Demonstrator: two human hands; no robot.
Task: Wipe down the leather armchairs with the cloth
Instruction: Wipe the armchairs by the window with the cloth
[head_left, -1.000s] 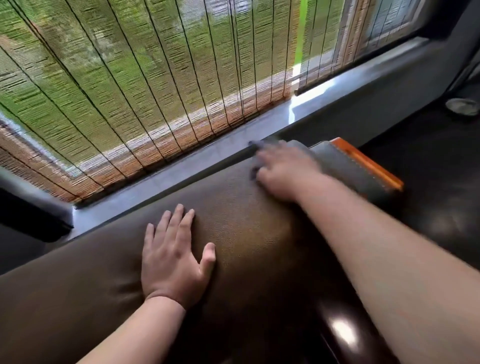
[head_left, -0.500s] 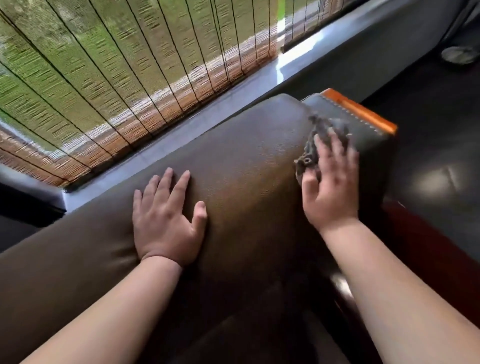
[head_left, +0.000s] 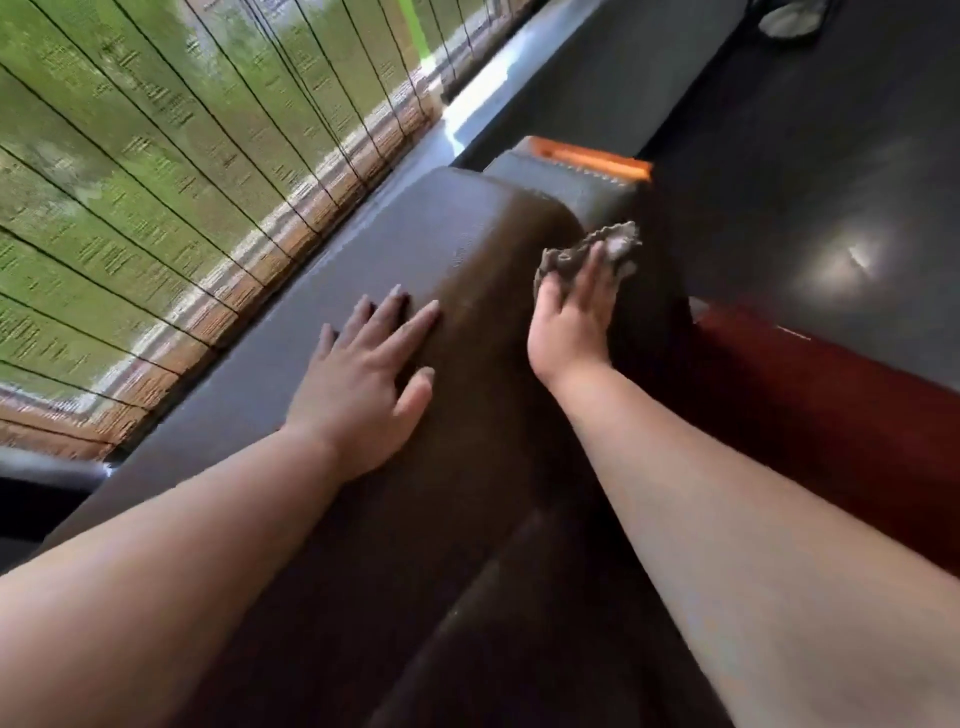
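The brown leather armchair (head_left: 467, 223) fills the middle of the view, its rounded back top running from lower left to upper right. My left hand (head_left: 363, 384) lies flat on the top of the back, fingers spread. My right hand (head_left: 571, 317) presses a crumpled grey-brown cloth (head_left: 587, 254) with straight fingers against the chair's right side, just below the rounded corner. Part of the cloth is hidden under my palm.
A bamboo blind (head_left: 182, 171) covers the window behind the chair, above a grey sill (head_left: 332, 270). A grey cushion with an orange edge (head_left: 587, 161) lies past the chair's corner. Dark glossy floor (head_left: 831, 208) and a red-brown wooden surface (head_left: 810, 410) lie to the right.
My right hand carried the cloth from the top of the chair's back round the corner and down its right side. The view swung and tilted; my left hand stayed flat on the back.
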